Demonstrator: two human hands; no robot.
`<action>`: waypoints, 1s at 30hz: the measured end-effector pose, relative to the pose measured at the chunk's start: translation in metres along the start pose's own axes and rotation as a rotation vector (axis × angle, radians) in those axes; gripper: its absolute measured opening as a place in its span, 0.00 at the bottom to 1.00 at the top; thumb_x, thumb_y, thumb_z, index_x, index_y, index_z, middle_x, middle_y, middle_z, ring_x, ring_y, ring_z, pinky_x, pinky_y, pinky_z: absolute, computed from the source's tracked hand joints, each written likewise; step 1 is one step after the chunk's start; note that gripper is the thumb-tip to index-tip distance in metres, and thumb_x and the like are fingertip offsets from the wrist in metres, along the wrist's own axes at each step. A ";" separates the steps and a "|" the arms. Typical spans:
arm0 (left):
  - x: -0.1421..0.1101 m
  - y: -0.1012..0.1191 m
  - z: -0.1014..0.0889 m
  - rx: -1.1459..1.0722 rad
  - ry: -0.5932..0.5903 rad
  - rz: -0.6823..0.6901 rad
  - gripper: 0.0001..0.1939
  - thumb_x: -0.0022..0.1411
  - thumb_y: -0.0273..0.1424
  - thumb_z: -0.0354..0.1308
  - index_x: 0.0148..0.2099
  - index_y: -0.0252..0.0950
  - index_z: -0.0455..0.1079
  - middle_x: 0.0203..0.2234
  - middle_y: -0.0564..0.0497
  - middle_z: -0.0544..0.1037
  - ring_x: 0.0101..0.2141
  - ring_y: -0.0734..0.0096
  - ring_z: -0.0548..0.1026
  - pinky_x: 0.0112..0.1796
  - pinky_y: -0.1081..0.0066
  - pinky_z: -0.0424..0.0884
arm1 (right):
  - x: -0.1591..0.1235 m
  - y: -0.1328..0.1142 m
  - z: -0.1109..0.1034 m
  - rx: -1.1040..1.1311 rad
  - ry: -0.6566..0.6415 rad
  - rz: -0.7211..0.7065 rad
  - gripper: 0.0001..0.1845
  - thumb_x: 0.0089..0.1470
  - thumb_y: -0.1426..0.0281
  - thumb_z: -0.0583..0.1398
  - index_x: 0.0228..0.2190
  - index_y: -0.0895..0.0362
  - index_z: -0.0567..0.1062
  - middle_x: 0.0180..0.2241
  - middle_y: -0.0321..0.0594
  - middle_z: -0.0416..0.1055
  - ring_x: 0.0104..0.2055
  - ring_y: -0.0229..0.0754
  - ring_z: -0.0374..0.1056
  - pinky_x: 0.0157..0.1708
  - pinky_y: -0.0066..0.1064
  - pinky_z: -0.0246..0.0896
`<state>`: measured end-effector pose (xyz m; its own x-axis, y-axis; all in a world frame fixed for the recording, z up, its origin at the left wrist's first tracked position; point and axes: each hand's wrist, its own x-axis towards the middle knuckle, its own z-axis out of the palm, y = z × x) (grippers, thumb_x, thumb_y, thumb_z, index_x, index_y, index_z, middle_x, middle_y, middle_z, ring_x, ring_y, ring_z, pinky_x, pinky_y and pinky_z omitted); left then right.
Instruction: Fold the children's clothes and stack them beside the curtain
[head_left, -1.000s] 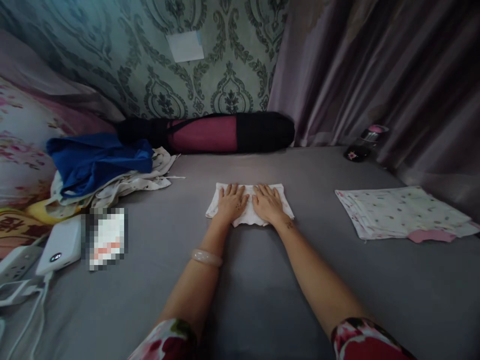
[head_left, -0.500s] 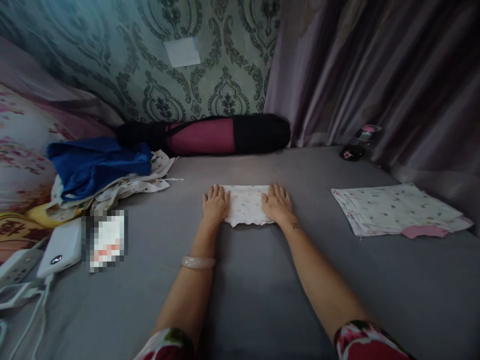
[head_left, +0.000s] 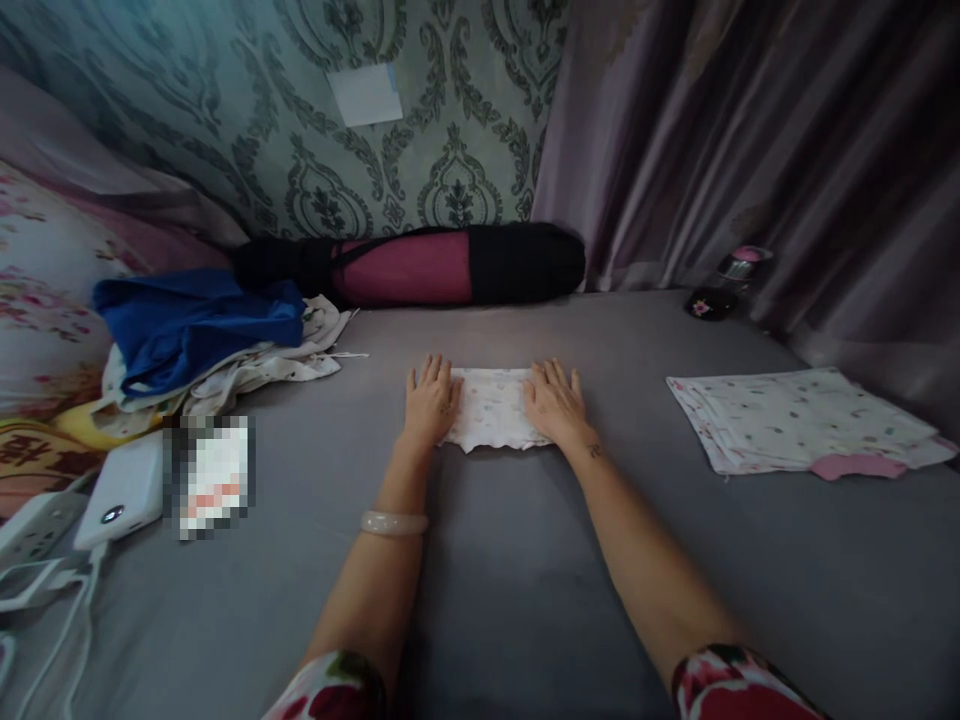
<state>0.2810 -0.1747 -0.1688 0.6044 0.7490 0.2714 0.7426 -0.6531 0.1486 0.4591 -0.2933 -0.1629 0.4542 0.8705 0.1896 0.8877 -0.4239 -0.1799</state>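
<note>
White cloth (head_left: 495,408): one, patterned, lying flat on the grey sheet (head_left: 525,560), between the two hands; its far edge looks straight, its near edge wavy.
Hands: two. Left hand (head_left: 433,400) lies over the cloth's left edge, right hand (head_left: 556,402) over its right edge.
Grip: both palms down, fingers extended rather than closed around the fabric.
Sheet around: grey surface stretches toward the wearer between the forearms, and on both sides of the cloth.
Right side: one stack of folded cloths (head_left: 795,410), well apart from the right hand, a pink piece (head_left: 859,466) showing at its near edge; the exact layer count is unclear.
Containers: one bottle (head_left: 724,287) with a pink-topped lid, dark in its lower part, near the curtain (head_left: 645,150); one long black-and-maroon bag (head_left: 442,268) along the wall, contents hidden.
Left side: one blue garment (head_left: 195,325) over crumpled white fabric (head_left: 274,370); nearer, one white power bank (head_left: 124,490) beside a power strip (head_left: 41,525).
</note>
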 end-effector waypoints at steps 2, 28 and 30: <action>0.000 0.002 0.001 0.000 -0.027 0.019 0.26 0.70 0.39 0.36 0.64 0.34 0.57 0.64 0.40 0.58 0.65 0.57 0.52 0.62 0.49 0.47 | 0.000 -0.001 0.002 0.004 -0.007 -0.009 0.29 0.65 0.63 0.41 0.61 0.65 0.59 0.64 0.53 0.54 0.67 0.54 0.45 0.63 0.50 0.35; -0.003 0.024 0.003 0.018 -0.158 0.085 0.26 0.70 0.40 0.36 0.63 0.33 0.58 0.64 0.39 0.59 0.65 0.54 0.52 0.62 0.49 0.46 | -0.004 -0.015 0.010 0.020 -0.039 -0.062 0.29 0.65 0.64 0.42 0.60 0.66 0.60 0.64 0.55 0.54 0.66 0.54 0.46 0.63 0.50 0.36; -0.003 0.025 0.005 0.014 -0.181 0.079 0.26 0.71 0.40 0.36 0.64 0.33 0.57 0.64 0.40 0.59 0.65 0.54 0.52 0.62 0.50 0.46 | -0.005 -0.016 0.012 0.018 -0.053 -0.059 0.29 0.64 0.64 0.42 0.60 0.66 0.60 0.64 0.55 0.53 0.66 0.54 0.45 0.63 0.50 0.36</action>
<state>0.2991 -0.1931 -0.1706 0.7020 0.7042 0.1062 0.6939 -0.7100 0.1202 0.4422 -0.2877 -0.1727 0.3965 0.9058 0.1495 0.9108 -0.3677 -0.1877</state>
